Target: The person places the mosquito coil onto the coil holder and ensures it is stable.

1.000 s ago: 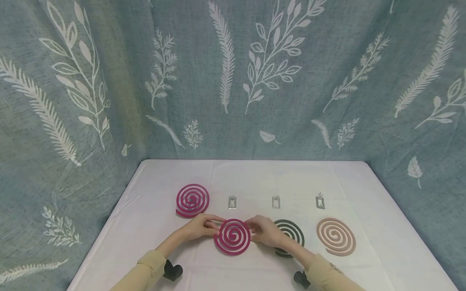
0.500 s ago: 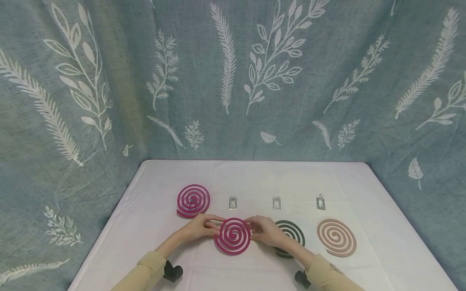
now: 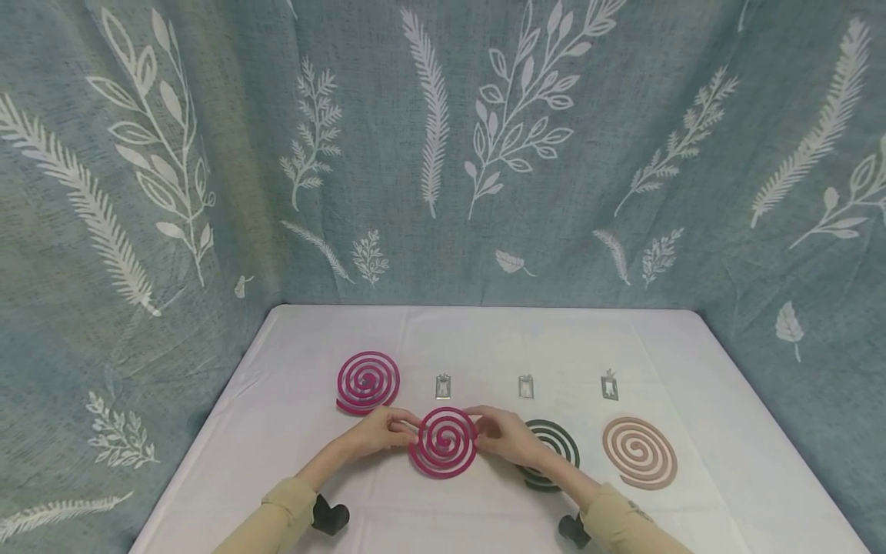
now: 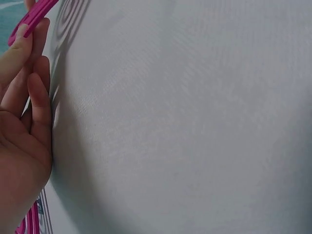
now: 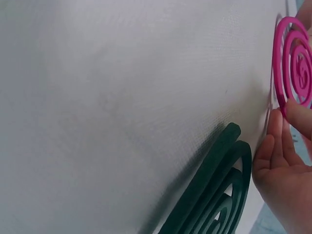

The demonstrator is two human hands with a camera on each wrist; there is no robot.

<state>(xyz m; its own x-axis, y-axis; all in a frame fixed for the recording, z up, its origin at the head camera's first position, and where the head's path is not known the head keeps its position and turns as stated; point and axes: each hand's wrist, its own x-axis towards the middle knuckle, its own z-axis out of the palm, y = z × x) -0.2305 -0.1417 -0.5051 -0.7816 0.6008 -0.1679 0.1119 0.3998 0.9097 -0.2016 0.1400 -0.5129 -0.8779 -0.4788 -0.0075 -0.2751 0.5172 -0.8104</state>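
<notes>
Both hands hold a pink mosquito coil [image 3: 444, 442] in the middle of the head view, just above the white table. My left hand [image 3: 379, 431] pinches its left rim between thumb and fingers; in the left wrist view the thumb lies on the coil [image 4: 33, 22]. On the other side, my right hand [image 3: 511, 436] pinches the right rim, and the right wrist view shows the coil [image 5: 277, 63] tilted up off the cloth. A green coil [image 3: 571, 454] lies partly under the right forearm. Behind the left hand lies another pink coil [image 3: 368, 380].
A tan coil [image 3: 607, 454] lies at the right. Small metal coil stands [image 3: 443, 386] form a row further back, with a middle stand [image 3: 526, 386] and a right stand [image 3: 609, 386]. Dark objects [image 3: 331, 517] sit beside the wrists. A leaf-patterned curtain [image 3: 477, 254] borders the table.
The held pink coil has risen slightly and shifted a little away from the person, between both hands. The other coils and the metal stands stay in place.
</notes>
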